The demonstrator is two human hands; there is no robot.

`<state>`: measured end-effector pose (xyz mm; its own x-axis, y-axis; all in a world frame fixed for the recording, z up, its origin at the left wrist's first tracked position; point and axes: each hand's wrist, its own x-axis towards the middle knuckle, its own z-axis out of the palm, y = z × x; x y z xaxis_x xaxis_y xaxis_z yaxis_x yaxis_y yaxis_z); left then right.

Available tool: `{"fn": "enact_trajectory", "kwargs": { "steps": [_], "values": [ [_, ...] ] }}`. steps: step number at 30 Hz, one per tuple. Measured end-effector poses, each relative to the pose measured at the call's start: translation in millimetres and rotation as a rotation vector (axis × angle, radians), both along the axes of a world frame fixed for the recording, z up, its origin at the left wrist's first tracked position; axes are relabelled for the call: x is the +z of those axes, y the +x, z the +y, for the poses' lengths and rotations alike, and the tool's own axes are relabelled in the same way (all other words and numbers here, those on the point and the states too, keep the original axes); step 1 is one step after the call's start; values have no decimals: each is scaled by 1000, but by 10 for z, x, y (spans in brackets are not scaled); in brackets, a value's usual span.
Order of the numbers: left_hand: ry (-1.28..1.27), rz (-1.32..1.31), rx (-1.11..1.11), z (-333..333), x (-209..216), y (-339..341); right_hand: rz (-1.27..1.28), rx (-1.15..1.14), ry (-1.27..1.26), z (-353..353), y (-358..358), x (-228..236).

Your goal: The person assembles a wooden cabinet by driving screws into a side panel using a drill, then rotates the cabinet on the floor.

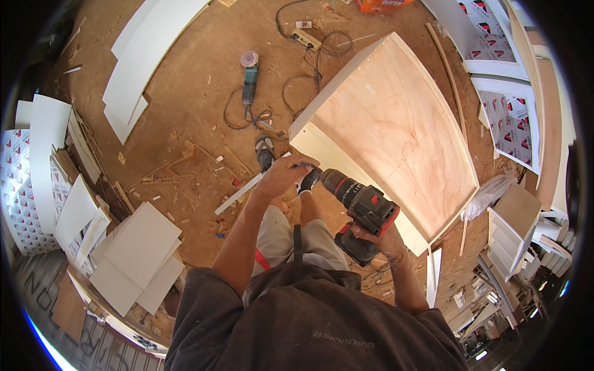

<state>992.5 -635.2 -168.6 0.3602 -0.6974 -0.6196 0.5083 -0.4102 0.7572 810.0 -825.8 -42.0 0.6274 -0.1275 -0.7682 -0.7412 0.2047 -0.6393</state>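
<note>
A black and red cordless drill [365,203] is in my right hand [385,241], its fingers wrapped round the grip. The chuck points away and to the left, with the battery toward my body. My left hand [286,175] is closed just in front of the chuck, fingertips pinched together. Something small and dark shows at those fingertips, too small to name. Beyond the drill, to the right, stands a large pale plywood box [396,133], its broad face turned up. The drill body overlaps the near side of the box in view; whether they touch I cannot tell.
A green angle grinder [250,79] lies on the dusty floor with its cord coiled. Farther back is a power strip [306,40] with cables. White panels [136,253] are stacked at left. Wood scraps litter the ground around my feet. White cabinet frames [504,111] stand at right.
</note>
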Motion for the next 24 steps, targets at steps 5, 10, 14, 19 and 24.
{"fn": "enact_trajectory", "kwargs": {
  "steps": [5,10,14,19,24],
  "values": [
    [32,-56,-69,-62,20,19,27,-26,83,-78,-88,-80],
    [1,126,-89,-73,-45,3,71,-212,225,-39,-63,-93],
    [-126,352,12,-27,-177,-30,44,-294,260,6,-166,-197],
    [-313,807,209,26,-394,-47,23,-366,302,28,-274,-295],
    [-481,1000,374,29,-503,-127,22,-437,348,46,-291,-381]
  ]
}}
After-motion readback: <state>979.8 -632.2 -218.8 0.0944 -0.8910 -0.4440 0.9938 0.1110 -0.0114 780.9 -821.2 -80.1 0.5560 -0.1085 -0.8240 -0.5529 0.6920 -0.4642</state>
